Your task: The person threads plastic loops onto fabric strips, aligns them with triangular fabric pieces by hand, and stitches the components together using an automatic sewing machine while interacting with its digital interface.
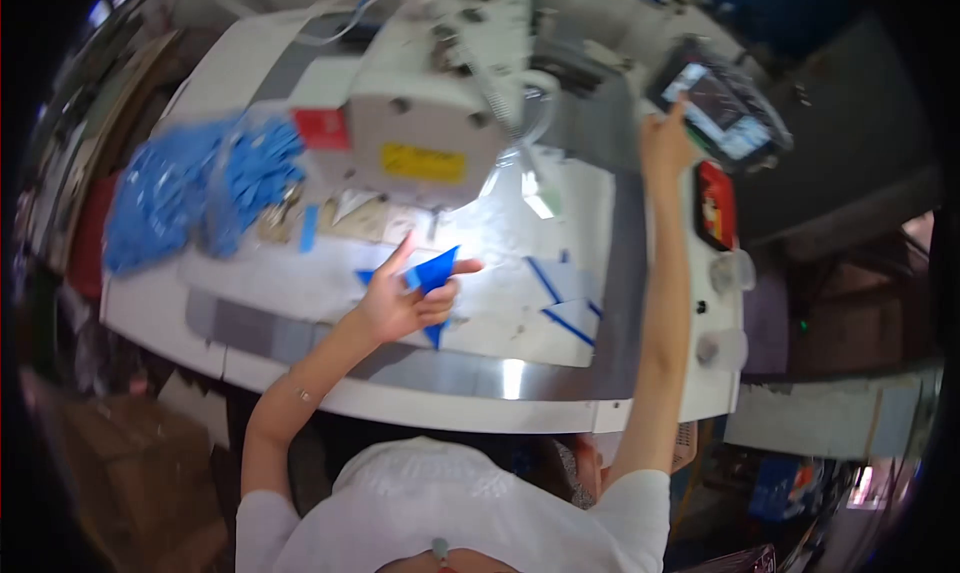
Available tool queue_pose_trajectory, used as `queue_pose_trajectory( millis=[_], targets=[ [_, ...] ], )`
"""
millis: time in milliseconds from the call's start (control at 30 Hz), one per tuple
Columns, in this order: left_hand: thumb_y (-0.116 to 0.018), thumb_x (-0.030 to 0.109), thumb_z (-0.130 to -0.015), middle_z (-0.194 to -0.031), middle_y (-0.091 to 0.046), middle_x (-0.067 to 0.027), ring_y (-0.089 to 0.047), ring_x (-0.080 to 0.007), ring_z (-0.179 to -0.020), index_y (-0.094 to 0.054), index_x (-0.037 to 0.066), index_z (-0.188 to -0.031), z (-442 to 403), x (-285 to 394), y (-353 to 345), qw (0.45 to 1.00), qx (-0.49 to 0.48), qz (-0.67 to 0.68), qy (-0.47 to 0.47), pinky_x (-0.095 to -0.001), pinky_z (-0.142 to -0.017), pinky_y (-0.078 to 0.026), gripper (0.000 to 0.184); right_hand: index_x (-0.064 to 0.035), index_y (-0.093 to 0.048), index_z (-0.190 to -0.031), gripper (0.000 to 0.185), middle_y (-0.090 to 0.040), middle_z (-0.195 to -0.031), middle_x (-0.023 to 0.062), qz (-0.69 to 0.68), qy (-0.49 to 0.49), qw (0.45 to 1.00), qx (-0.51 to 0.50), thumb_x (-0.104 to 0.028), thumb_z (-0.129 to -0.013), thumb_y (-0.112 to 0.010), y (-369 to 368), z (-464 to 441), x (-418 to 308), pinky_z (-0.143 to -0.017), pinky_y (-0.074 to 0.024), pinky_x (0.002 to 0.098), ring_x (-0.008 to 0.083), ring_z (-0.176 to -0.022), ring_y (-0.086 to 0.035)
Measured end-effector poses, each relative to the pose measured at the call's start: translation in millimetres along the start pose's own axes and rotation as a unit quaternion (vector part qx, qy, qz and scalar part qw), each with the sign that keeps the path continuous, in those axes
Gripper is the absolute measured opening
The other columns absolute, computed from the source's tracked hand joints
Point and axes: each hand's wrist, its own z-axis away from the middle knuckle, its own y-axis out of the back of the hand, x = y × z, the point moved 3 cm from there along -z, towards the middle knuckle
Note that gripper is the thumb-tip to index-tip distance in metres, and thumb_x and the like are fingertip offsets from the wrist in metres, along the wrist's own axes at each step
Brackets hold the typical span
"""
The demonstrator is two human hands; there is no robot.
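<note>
A white table (480, 411) with a grey strip along its front spreads before the person. On it stands a big white machine (430, 118) with a yellow label on its front. To the machine's left lies a clear bag (165, 188) full of blue pieces. A screen (715, 113) sits past the table's far right corner. The right hand (668, 143) is raised to it, one finger stretched out over the screen's near edge; whether it touches, and how far the other fingers curl, I cannot tell. The left hand (400, 303) is in front of the machine, thumb and forefinger spread apart and the other fingers curled, with a blue piece (435, 270) held among them, above the table. Near the right edge lie a red and black case (716, 205) and two clear cups. Between the hands, flat on the table, rest some blue-edged white pieces (575, 315)
</note>
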Motion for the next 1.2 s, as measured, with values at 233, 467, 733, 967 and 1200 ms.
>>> queue_pose_trajectory(
  millis=[233,467,733,967,1200],
  targets=[
    [-0.015,0.068,-0.088,-0.066,-0.043,-0.0025,-0.027,-0.0107,-0.052,-0.03,-0.006,-0.134,10,6,4,1.0,0.0,-0.013,-0.022,-0.0235,-0.05,-0.026,0.089,-0.0076,-0.03,-0.134,0.059,-0.062,-0.063,0.0161,0.044,-0.004,0.999,-0.02,-0.022,-0.08,-0.049,-5,-9,0,-0.054,-0.0443,0.0449,0.0365,-0.057,-0.06],
    [-0.016,0.067,-0.089,-0.067,-0.041,-0.003,-0.027,-0.0109,-0.051,-0.03,-0.005,-0.134,12,6,6,0.999,0.008,0.012,-0.029,-0.0239,-0.05,-0.026,0.086,-0.0066,-0.03,-0.134,0.059,-0.061,-0.062,0.0158,0.044,0.012,0.999,-0.022,-0.021,-0.08,-0.049,-5,-9,2,-0.053,-0.0446,0.0451,0.0359,-0.056,-0.06],
    [-0.016,0.065,-0.09,-0.068,-0.04,-0.0034,-0.027,-0.0111,-0.05,-0.032,-0.005,-0.133,19,9,7,0.999,0.008,0.021,-0.038,-0.0236,-0.05,-0.026,0.084,-0.0064,-0.029,-0.136,0.062,-0.065,-0.069,0.0135,0.064,-0.013,0.996,-0.061,-0.024,-0.08,-0.05,-6,-10,0,-0.06,-0.0468,0.0455,0.0349,-0.063,-0.063],
    [-0.02,0.058,-0.093,-0.069,-0.043,-0.003,-0.029,-0.0098,-0.051,-0.036,-0.004,-0.131,21,10,13,0.999,-0.006,-0.02,-0.044,-0.0232,-0.049,-0.026,0.075,-0.0062,-0.03,-0.136,0.061,-0.065,-0.069,0.0128,0.065,-0.015,0.996,-0.065,-0.024,-0.081,-0.05,-3,-9,-2,-0.062,-0.0469,0.0447,0.0349,-0.065,-0.063],
    [-0.048,0.02,-0.091,-0.089,-0.057,-0.0063,-0.053,-0.014,-0.078,-0.054,0.006,-0.121,25,-1,6,0.721,0.165,-0.65,-0.172,-0.0248,-0.072,-0.043,0.033,-0.0054,-0.03,-0.136,0.062,-0.063,-0.064,0.0149,0.052,0.0,0.997,-0.05,-0.024,-0.08,-0.05,-4,-7,-3,-0.056,-0.0453,0.0446,0.0354,-0.059,-0.061]
  ],
)
